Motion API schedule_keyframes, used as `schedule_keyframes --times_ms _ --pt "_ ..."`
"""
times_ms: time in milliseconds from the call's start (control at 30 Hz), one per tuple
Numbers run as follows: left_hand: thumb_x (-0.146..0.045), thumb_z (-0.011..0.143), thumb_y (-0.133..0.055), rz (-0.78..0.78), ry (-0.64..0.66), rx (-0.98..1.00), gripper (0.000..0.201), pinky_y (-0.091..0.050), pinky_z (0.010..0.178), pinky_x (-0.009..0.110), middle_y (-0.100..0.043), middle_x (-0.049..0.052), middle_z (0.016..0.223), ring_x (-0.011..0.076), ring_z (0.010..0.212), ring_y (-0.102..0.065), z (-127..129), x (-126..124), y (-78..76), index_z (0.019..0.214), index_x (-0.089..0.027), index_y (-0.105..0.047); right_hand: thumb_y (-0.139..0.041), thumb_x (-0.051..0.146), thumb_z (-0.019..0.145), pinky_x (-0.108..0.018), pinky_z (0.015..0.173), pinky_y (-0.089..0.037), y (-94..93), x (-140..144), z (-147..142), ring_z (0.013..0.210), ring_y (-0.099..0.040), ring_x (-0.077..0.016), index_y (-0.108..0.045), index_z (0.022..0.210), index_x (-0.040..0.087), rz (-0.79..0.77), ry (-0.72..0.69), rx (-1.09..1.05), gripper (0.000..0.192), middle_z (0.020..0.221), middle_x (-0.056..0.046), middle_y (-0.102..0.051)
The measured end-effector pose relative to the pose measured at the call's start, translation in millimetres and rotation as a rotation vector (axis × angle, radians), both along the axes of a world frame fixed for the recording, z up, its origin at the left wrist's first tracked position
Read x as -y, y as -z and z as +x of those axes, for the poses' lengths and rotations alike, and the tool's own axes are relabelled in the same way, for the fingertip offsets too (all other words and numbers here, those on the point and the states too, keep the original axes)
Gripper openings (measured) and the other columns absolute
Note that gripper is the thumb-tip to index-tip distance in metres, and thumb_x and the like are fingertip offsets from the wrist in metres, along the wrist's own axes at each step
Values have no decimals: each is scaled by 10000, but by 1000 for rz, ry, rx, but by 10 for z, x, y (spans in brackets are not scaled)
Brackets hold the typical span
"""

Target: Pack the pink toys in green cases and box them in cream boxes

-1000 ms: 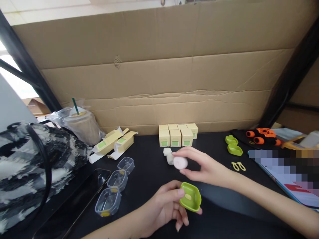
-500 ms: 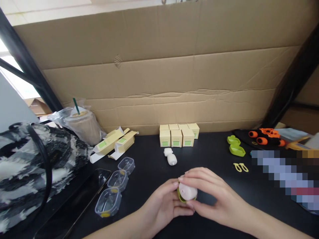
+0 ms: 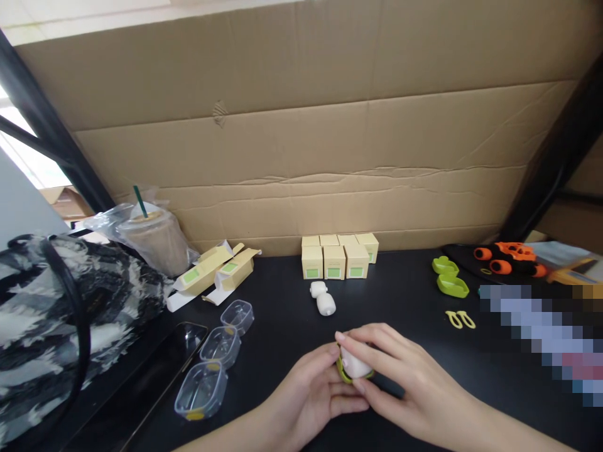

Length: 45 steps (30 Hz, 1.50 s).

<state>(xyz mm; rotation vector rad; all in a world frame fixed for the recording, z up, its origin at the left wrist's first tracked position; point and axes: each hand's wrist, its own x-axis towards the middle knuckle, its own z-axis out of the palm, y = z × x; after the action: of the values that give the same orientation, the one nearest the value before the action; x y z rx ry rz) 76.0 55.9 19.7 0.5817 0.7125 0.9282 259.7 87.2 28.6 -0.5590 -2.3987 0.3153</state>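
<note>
Holding a small green tray [image 3: 346, 375] from the left side, the left hand [image 3: 306, 395] keeps it low over the black counter [image 3: 405, 295], near the front edge. The right hand [image 3: 405, 383] covers a white rounded piece [image 3: 354, 364] that sits in the tray, with its fingers [image 3: 365, 336] curled over the top of it. The fingers of both hands are closed on these two things, so they stay pressed together and cannot slip. Two more white pieces [image 3: 323, 298] lie just behind the hands, within easy reach. Behind them, a group of small cream boxes [image 3: 338, 256] stands against the cardboard wall [image 3: 301, 144]. Three clear plastic lids [image 3: 219, 358] lie in a row on the left, and two more green trays [image 3: 450, 277] wait on the right. A drink cup in a bag [image 3: 153, 235] stands far left.
</note>
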Motion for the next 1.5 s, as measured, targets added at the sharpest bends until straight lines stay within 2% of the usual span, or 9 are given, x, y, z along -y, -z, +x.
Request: schedule_keyframes --times_ms 133,333,433,600,767,933,1067,1267,1500 --pt "-284 814 -659 31 6 17 231 -513 786 320 -709 98 845 168 762 -677 15 12 -16 947 -96 -671 -471 79 847 -328 869 -513 4 29 -8 1069 -521 -204 -361 1403 225 -68 3 24 585 1190 -99 -548" --pt "-337 761 -728 -28 44 20 324 -525 752 293 -700 81 835 130 709 -661 14 45 -43 980 -104 -673 -542 143 875 -351 883 -492 6 16 -6 1062 -503 -219 -311 1415 244 -116 -47 41 596 1175 -96 -531" --pt "-355 744 -740 -39 39 24 325 -528 736 290 -702 82 810 134 702 -663 12 44 -49 939 -103 -678 -538 143 890 -328 863 -490 -5 14 -16 1030 -518 -199 -367 1325 263 -202 -34 -31 483 1123 -68 -552" --pt "-250 731 -739 -21 21 -12 272 -519 744 288 -694 104 861 141 728 -652 19 16 -45 940 -85 -679 -555 91 838 -318 826 -485 -17 41 -50 975 -537 -186 -482 1086 250 -280 -36 -100 303 1069 -46 -559" --pt "-263 766 -650 28 37 -58 240 -509 663 248 -661 92 745 138 667 -626 51 6 -26 863 -47 -693 -546 56 791 -336 760 -482 -1 52 -84 910 -536 -202 -527 1014 232 -307 15 -111 284 961 -41 -559" --pt "-282 721 -631 13 31 -90 267 -507 642 246 -688 116 755 142 658 -621 57 12 -27 822 -44 -699 -560 65 761 -344 822 -479 30 67 -117 983 -537 -220 -545 990 224 -333 24 -149 279 968 -49 -538" --pt "-270 696 -613 19 42 -104 261 -498 621 246 -700 118 744 147 650 -622 57 4 -34 819 -54 -692 -535 66 768 -297 697 -489 29 108 -112 822 -576 -174 -564 983 232 -405 25 -112 274 933 -31 -526" --pt "-253 669 -571 3 45 -103 264 -479 589 249 -694 114 737 146 625 -598 63 17 -9 807 -57 -683 -552 98 736 -291 623 -457 -23 132 -128 742 -560 -169 -579 915 227 -348 69 -53 222 865 -17 -523" --pt "-193 680 -557 54 75 -123 206 -478 629 245 -661 80 722 137 653 -571 46 48 -99 787 -81 -692 -557 104 717 -269 584 -424 -31 150 -134 715 -532 -158 -560 847 219 -301 96 -20 173 834 -11 -494"
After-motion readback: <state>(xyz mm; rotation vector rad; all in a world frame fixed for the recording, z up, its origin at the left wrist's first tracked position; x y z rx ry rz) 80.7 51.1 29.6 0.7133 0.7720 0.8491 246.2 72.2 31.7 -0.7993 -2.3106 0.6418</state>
